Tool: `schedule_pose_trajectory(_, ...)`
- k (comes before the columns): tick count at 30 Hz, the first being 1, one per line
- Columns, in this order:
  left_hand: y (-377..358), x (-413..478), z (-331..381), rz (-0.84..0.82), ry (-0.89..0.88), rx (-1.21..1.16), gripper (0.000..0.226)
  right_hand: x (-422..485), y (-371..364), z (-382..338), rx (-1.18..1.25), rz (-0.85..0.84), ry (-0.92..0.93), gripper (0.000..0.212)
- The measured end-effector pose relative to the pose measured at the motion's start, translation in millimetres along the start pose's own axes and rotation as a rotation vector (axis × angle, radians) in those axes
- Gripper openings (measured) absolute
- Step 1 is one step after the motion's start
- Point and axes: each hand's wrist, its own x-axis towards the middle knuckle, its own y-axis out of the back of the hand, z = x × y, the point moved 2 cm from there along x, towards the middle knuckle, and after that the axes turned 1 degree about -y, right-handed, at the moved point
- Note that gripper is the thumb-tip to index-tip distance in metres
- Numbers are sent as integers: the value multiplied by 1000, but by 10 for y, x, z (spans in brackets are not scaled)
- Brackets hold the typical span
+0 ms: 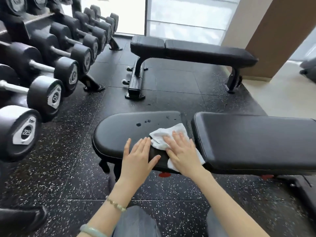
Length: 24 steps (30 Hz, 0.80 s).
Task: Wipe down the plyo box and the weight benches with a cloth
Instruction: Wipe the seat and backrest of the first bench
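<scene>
The white cloth [165, 135] lies on the seat pad [116, 132] of the near weight bench, at the end next to the gap before the back pad [256, 139]; the right hand [183, 152] presses it flat with straight, spread fingers and clamps nothing; the left hand [138, 155] lies flat on the bare pad just beside it, fingers straight, fingertips at the cloth's edge, holding nothing.

The step in hand looks like wiping this seat pad. To do it well, I judge the right hand should put palm weight on the cloth and sweep in overlapping strokes toward the rounded end, taking up the dark droplets [138, 124] on the far side of the pad; the left hand can brace on the pad or pin a loose corner so the cloth does not bunch; the seam by the gap and the pad's edges likely need 1 pass each; then comes the back pad, then the 2nd bench [196, 52], well apart near the window.

The plyo box is not in view. Part of the cloth is hidden under the right hand and drapes over the near edge; the back pad is cut off at the right; most of the near bench's frame is hidden beneath the pads. Whether the cloth is damp, or whether the droplets are water, I cannot tell; the dumbbells [42, 96] at the left are blurred.
</scene>
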Motion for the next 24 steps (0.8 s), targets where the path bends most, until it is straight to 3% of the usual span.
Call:
schedule_pose_trajectory(3, -19, -7, 3, 6, -9, 21, 65, 3, 24, 5, 17, 7, 4, 68)
schedule_pose_trajectory(7, -59, -14, 4, 15, -6, 14, 65, 112, 25, 27, 31, 6, -22, 48)
schedule_pose_trajectory(12, -77, -26, -5, 40, -13, 22, 66, 857, 149, 124, 2, 40, -72, 54)
schedule_pose_trajectory(17, -59, -37, 9, -44, 37, 37, 68, 1515, 229, 240, -13, -34, -80, 49)
schedule_pose_trajectory(24, -68, -53, 28, -102, 85, 63, 71, 580, 114, 87, -33, 47, 54, 48)
